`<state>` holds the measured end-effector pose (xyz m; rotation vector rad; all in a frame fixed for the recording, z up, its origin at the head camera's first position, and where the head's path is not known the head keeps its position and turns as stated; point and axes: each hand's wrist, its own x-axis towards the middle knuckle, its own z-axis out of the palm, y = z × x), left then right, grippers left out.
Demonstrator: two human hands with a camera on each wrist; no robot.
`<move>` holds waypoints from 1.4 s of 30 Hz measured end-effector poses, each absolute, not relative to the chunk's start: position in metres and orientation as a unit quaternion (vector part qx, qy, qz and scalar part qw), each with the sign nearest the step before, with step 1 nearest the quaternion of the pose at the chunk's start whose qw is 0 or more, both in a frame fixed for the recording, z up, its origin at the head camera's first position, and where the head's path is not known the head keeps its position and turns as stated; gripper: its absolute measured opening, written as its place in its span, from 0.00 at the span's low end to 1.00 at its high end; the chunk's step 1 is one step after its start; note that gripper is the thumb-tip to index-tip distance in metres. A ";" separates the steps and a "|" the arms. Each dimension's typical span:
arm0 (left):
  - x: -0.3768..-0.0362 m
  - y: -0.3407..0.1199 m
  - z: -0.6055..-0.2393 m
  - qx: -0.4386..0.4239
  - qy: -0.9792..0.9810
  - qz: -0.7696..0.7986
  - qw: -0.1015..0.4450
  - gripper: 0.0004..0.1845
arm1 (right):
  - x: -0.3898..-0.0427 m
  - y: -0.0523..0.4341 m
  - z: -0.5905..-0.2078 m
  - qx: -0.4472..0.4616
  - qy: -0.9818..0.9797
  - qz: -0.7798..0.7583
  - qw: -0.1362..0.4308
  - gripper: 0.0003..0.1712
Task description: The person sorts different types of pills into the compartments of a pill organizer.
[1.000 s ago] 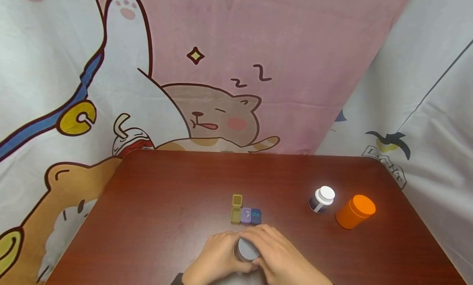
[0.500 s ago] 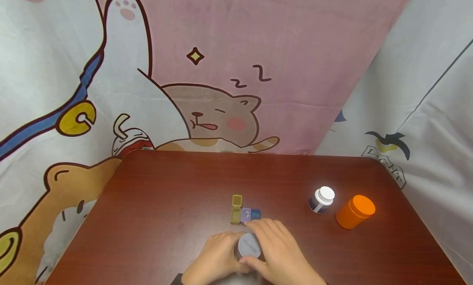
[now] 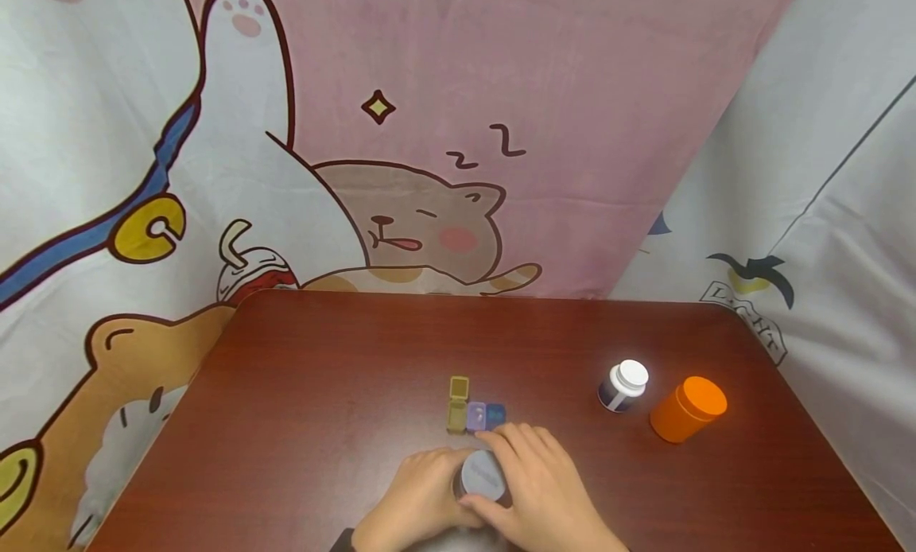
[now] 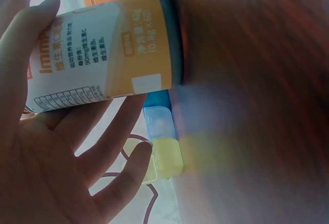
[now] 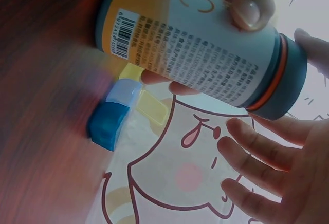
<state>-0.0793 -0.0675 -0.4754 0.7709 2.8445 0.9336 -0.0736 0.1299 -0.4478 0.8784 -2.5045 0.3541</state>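
A vitamin bottle (image 4: 103,54) with a white-and-orange label stands upright near the table's front. My left hand (image 3: 418,488) grips its body, thumb on one side and fingers on the other. Its grey lid (image 3: 483,474) is on top, with an orange ring below it in the right wrist view. Thumb and index finger of my right hand (image 3: 540,484) pinch the lid's sides; the other fingers (image 5: 252,154) extend past it. Just beyond lies a small pill box (image 3: 476,416) with yellow, lilac and blue compartments. The yellow lid stands open; the lilac compartment shows something pale.
To the right stand a white bottle (image 3: 623,386) with a dark label and an orange jar (image 3: 688,410) with an orange lid. The reddish-brown table (image 3: 308,377) ends at a cartoon-printed cloth (image 3: 572,138) hanging behind it.
My right hand has turned around the lid: its thumb has come to the front left and its fingers have moved to the far right side. The left hand keeps its grip.
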 end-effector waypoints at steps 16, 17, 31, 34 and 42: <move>-0.078 -0.069 -0.474 0.253 0.917 0.309 0.029 0.28 | -0.070 0.137 -0.432 0.319 -0.926 0.142 0.140 0.34; -0.078 -0.070 -0.474 0.253 0.916 0.310 0.030 0.28 | -0.070 0.138 -0.431 0.326 -0.925 0.146 0.132 0.33; -0.081 -0.069 -0.473 0.248 0.915 0.316 0.048 0.29 | -0.072 0.145 -0.429 0.388 -0.897 0.156 0.140 0.27; -0.080 -0.069 -0.474 0.251 0.914 0.317 0.041 0.31 | -0.072 0.146 -0.428 0.396 -0.895 0.165 0.119 0.26; -0.081 -0.070 -0.475 0.257 0.913 0.316 0.034 0.28 | -0.073 0.144 -0.431 0.394 -0.894 0.157 0.146 0.33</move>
